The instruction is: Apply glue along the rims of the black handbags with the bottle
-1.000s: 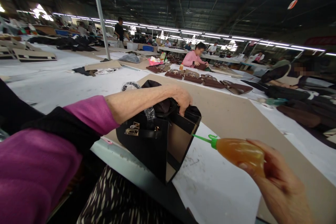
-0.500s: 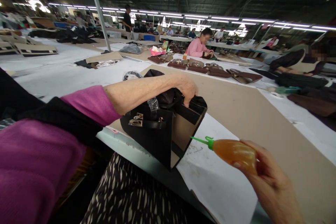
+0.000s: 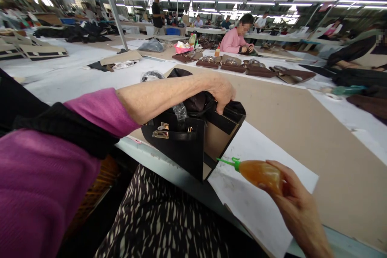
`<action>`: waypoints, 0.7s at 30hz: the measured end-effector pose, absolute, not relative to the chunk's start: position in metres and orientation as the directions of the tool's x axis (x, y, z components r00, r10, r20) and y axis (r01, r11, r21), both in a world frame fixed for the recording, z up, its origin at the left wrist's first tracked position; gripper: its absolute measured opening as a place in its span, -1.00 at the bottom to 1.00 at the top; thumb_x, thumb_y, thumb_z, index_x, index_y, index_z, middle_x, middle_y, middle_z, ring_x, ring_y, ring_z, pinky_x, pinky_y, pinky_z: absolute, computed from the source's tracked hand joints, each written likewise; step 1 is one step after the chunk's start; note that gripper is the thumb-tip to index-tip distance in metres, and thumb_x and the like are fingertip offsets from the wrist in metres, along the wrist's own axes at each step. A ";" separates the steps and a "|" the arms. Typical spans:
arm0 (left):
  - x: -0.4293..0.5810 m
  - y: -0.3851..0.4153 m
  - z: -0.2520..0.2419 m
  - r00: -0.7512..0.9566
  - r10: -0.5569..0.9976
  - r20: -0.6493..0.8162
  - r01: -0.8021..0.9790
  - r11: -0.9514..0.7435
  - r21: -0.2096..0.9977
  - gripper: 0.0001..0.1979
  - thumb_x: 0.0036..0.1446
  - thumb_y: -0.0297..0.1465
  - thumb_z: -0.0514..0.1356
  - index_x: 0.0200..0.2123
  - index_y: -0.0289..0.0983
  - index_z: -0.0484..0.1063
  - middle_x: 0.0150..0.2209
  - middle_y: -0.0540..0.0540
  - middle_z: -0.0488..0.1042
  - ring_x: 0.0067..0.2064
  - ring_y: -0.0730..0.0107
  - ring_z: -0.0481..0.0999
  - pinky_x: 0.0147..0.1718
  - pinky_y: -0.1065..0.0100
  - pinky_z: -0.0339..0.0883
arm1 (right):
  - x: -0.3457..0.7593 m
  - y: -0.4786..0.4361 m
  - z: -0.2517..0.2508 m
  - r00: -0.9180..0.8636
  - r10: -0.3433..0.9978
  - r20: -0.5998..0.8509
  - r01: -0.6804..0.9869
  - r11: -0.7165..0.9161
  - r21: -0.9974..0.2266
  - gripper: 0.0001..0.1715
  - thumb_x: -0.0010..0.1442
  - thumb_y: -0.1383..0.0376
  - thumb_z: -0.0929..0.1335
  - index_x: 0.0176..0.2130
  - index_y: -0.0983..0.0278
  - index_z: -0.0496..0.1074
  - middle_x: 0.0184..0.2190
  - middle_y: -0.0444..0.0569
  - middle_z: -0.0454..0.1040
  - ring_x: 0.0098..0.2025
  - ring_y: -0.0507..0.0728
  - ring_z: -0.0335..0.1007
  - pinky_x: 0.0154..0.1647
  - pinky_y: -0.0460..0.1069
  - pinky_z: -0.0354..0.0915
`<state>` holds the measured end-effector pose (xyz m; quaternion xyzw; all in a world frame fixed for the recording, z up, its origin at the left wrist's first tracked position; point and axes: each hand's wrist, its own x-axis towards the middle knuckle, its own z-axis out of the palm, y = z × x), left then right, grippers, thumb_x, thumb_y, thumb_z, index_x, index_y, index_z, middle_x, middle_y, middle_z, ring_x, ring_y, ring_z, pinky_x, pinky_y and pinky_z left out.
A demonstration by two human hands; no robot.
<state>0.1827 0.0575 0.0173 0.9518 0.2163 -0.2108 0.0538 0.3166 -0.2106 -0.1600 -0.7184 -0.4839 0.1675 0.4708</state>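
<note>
A black handbag (image 3: pixel 178 151) with gold-coloured clasps lies tilted at the table's near edge, its beige-lined side gaping toward the right. Reaching across its top, my left hand (image 3: pixel 222 92) grips the bag's far upper edge, thumb pressed down on the black panel. Clear plastic wraps the bag's handle. My right hand (image 3: pixel 286 187) is closed round a squeeze bottle (image 3: pixel 260 174) of amber liquid with a green nozzle. The nozzle tip points left, close to the lower edge of the bag's open side; I cannot tell whether it touches.
White paper (image 3: pixel 250 205) lies under the bottle, over a large beige board (image 3: pixel 332 161). Several brown bag pieces (image 3: pixel 232 66) line the board's far side. Across the table sits a person in pink (image 3: pixel 232 40). A metal post (image 3: pixel 113 12) rises at the back left.
The view has shifted a little, so the bag and my left hand sit slightly further right. My right hand has brought the bottle closer to the bag's open side.
</note>
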 end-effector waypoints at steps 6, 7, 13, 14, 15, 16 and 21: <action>0.180 0.055 0.019 0.810 0.410 -0.418 0.460 -0.888 0.021 -0.67 -0.11 -0.45 0.35 -0.18 -0.28 0.53 -0.40 0.01 0.46 -0.17 0.23 0.38 -0.14 0.33 0.14 | 0.312 -0.212 -0.171 0.435 0.882 0.182 0.514 -0.077 -0.854 -0.44 0.09 0.01 0.46 0.03 0.15 0.37 -0.03 -0.04 0.43 -0.06 0.20 0.39 -0.04 -0.01 0.31; 0.179 0.054 0.019 0.810 0.413 -0.416 0.463 -0.886 0.023 -0.66 -0.11 -0.45 0.35 -0.18 -0.29 0.54 -0.40 0.00 0.46 -0.16 0.22 0.38 -0.13 0.33 0.14 | 0.310 -0.212 -0.172 0.431 0.886 0.173 0.506 -0.078 -0.859 -0.44 0.10 0.01 0.45 0.03 0.14 0.37 -0.03 -0.06 0.43 -0.05 0.19 0.38 -0.05 -0.03 0.31; 0.173 0.042 0.016 0.852 0.406 -0.331 0.430 -0.903 -0.001 -0.69 -0.11 -0.48 0.35 -0.20 -0.31 0.56 -0.32 -0.06 0.50 -0.15 0.20 0.40 -0.15 0.32 0.17 | 0.310 -0.213 -0.177 0.467 0.881 0.076 0.408 -0.138 -0.902 -0.41 0.04 0.00 0.49 0.01 0.13 0.38 -0.05 -0.10 0.44 -0.05 0.18 0.37 -0.01 -0.03 0.27; 0.170 0.040 0.014 0.864 0.394 -0.314 0.411 -0.912 -0.014 -0.71 -0.09 -0.48 0.35 -0.21 -0.31 0.56 -0.31 -0.08 0.50 -0.16 0.20 0.40 -0.17 0.32 0.18 | 0.311 -0.212 -0.178 0.474 0.880 0.043 0.365 -0.152 -0.918 -0.40 0.02 0.01 0.50 0.00 0.14 0.39 -0.05 -0.08 0.44 -0.06 0.19 0.37 -0.01 -0.01 0.28; 0.167 0.038 0.013 0.872 0.384 -0.302 0.394 -0.919 -0.031 -0.72 -0.07 -0.47 0.33 -0.21 -0.31 0.56 -0.29 -0.09 0.50 -0.16 0.21 0.40 -0.18 0.32 0.19 | 0.311 -0.212 -0.178 0.481 0.877 0.006 0.312 -0.165 -0.936 -0.39 0.01 0.02 0.51 0.00 0.15 0.39 -0.05 -0.07 0.44 -0.06 0.21 0.37 -0.02 0.00 0.30; 0.164 0.036 0.012 0.877 0.379 -0.295 0.382 -0.923 -0.049 -0.73 -0.06 -0.47 0.32 -0.20 -0.31 0.56 -0.29 -0.09 0.50 -0.16 0.21 0.41 -0.18 0.33 0.19 | 0.311 -0.212 -0.178 0.485 0.874 -0.031 0.255 -0.175 -0.951 -0.38 -0.01 0.03 0.52 -0.01 0.17 0.39 -0.05 -0.04 0.44 -0.07 0.22 0.38 -0.05 0.01 0.33; 0.137 0.038 0.016 0.868 0.436 -0.238 0.443 -0.896 -0.026 -0.71 -0.06 -0.47 0.29 -0.18 -0.28 0.55 -0.28 -0.09 0.50 -0.06 0.15 0.39 -0.11 0.32 0.18 | 0.310 -0.209 -0.173 0.448 0.888 -0.100 0.059 -0.142 -0.988 -0.43 0.09 0.04 0.47 0.01 0.22 0.35 -0.11 0.03 0.47 -0.10 0.28 0.42 -0.11 0.12 0.42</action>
